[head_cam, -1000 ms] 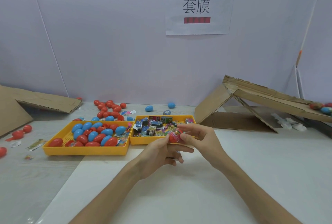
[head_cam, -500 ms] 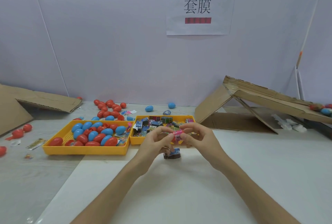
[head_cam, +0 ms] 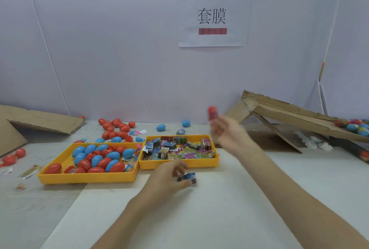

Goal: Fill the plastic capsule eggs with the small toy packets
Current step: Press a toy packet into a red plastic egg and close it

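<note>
Head camera shows my right grip (head_cam: 227, 134) raised and motion-blurred, pinching a smooth red plastic capsule egg (head_cam: 212, 112) at its fingertips, long axis roughly upright, above the far right corner of the yellow packet tray (head_cam: 203, 163). My left grip (head_cam: 167, 176) pinches a small blue printed toy packet (head_cam: 188, 176), lying crosswise on the white counter (head_cam: 219, 208) just in front of that tray. The paper wall sign (head_cam: 213, 17) reads 套膜.

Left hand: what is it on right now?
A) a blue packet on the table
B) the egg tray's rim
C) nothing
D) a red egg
A: the left hand pinches a blue packet on the table, just in front of the packet tray.
</note>
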The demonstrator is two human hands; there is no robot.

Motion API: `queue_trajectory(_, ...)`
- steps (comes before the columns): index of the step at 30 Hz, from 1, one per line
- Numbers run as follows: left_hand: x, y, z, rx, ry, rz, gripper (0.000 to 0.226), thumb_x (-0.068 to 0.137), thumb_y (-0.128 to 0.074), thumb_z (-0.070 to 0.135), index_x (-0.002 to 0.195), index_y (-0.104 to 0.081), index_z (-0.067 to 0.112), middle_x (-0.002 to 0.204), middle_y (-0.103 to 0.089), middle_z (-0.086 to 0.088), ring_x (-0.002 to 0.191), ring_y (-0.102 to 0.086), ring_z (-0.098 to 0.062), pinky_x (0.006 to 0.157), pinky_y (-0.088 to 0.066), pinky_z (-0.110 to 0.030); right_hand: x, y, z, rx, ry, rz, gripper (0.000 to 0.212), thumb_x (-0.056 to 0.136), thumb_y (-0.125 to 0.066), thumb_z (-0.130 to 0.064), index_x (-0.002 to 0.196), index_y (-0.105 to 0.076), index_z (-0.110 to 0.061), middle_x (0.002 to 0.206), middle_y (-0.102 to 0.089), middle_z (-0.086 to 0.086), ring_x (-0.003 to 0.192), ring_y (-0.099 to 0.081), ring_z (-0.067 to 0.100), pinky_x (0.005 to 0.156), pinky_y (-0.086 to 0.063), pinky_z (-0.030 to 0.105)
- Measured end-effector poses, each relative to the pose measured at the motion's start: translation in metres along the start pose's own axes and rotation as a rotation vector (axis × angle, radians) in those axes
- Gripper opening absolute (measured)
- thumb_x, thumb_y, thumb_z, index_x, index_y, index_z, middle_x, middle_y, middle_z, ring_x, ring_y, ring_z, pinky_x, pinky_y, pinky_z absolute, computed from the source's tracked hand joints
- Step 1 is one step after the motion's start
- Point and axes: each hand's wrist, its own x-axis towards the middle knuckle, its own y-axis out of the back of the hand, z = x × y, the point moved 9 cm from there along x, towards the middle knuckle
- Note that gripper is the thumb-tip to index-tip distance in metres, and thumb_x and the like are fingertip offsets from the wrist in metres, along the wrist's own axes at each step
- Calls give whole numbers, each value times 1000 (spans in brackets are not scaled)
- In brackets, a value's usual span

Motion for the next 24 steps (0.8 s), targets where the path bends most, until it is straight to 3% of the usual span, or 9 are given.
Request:
queue_trajectory(2,0,-3,2,112,-18,-36,39,82,-82,35,111,-57,41,105,-63,19,97,-59,-1,83,-52,-20,8,7,-43,232,132,106,19,105,-49,-23,116,-53,-8,100,-70,14,80,-69,20,63,-55,26)
queue_trajectory(3,0,-3,2,96,-18,-38,40,82,-82,31,113,-58,39,105,-63,18,95,-60,-1,80,-52,-17,7,11,-50,184,150,145,21,105,-48,-26,115,-50,-8,104,-67,17,86,-68,24,66,-55,29)
queue_trajectory(6,0,-1,1,34,-20,-47,42,83,-81,19,115,-59,35,102,-65,14,90,-61,-5,72,-49,-11,-3,21,-30,-384,170,154,15,104,-50,-17,105,-62,-8,97,-69,12,78,-67,18,67,-53,28)
queue_trajectory(9,1,-1,5,2,-36,-60,46,82,-82,14,117,-59,33,103,-65,11,91,-62,-5,71,-47,-10,-27,21,-4,-807,344,33,21,99,-55,-2,93,-73,-11,81,-72,6,60,-62,12,59,-52,22)
queue_trajectory(13,1,2,2,-23,-43,-82,47,81,-80,8,119,-61,30,102,-67,8,91,-64,-5,76,-51,-15,-57,3,50,-1334,508,-251,37,81,-65,5,83,-77,-30,82,-69,-14,69,-59,7,61,-42,13)
queue_trajectory(16,1,2,3,-23,-76,-79,45,81,-78,5,118,-64,27,98,-68,9,90,-63,-4,73,-52,-15,-60,-7,81,-1445,400,-424,47,70,-57,9,90,-81,-27,93,-67,-8,75,-58,10,61,-42,14)
queue_trajectory(24,4,-1,2,9,-72,-84,45,83,-76,8,117,-60,33,102,-68,9,92,-63,-3,73,-50,-13,-52,10,76,-1483,312,-386,45,77,-61,9,96,-81,-25,92,-68,-8,79,-60,13,63,-44,17)
